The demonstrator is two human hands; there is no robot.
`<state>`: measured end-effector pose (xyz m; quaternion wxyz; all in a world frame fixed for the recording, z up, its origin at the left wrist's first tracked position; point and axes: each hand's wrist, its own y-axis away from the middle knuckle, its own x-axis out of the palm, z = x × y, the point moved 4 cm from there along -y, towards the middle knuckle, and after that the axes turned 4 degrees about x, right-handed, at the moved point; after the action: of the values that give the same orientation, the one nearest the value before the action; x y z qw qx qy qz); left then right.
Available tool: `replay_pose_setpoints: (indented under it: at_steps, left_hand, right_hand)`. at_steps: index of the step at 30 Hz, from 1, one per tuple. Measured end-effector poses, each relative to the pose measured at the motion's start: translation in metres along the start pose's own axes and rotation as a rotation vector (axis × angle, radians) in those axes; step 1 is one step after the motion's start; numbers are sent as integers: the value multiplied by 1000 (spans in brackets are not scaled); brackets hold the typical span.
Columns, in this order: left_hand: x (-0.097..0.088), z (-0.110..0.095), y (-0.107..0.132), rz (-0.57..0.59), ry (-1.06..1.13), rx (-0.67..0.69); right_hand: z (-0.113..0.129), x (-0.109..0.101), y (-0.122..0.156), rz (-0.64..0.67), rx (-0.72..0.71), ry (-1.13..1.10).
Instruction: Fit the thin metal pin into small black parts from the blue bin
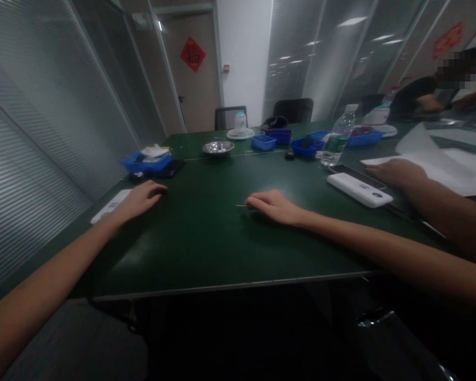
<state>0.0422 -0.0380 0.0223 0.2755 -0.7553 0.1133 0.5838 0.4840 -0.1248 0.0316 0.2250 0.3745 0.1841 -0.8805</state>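
My right hand (273, 206) rests on the green table, fingers closed in a pinch. A thin, pale, needle-like stick (241, 205) pokes out to the left from its fingertips; the rest of it is hidden by the fingers. My left hand (145, 198) is over the table's left side, thumb and fingers apart and holding nothing. Beneath its wrist lies a white power bank (113, 205), partly covered. Just beyond that hand are a dark phone (173, 168) and a blue basket (140, 165) with white tissue in it.
A steel bowl (218, 148), several blue trays (264, 142) and a water bottle (338, 137) stand farther back. At right, another person's hand (400, 172) touches white paper (460, 169), near a second white power bank (359, 189). The table's front edge (222, 287) runs below my hands.
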Motion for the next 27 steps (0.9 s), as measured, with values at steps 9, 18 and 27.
replay_pose_setpoints:
  at_steps: [9,18,27]
  left_hand:
    - [2,-15,-5,25,-91,-27]
    - [4,0,-4,-96,6,-97]
    - [-2,0,-4,-131,66,-125]
  right_hand:
    - [2,0,0,6,-14,6]
    - [1,1,0,6,-14,17]
    - [-1,0,0,7,-30,30]
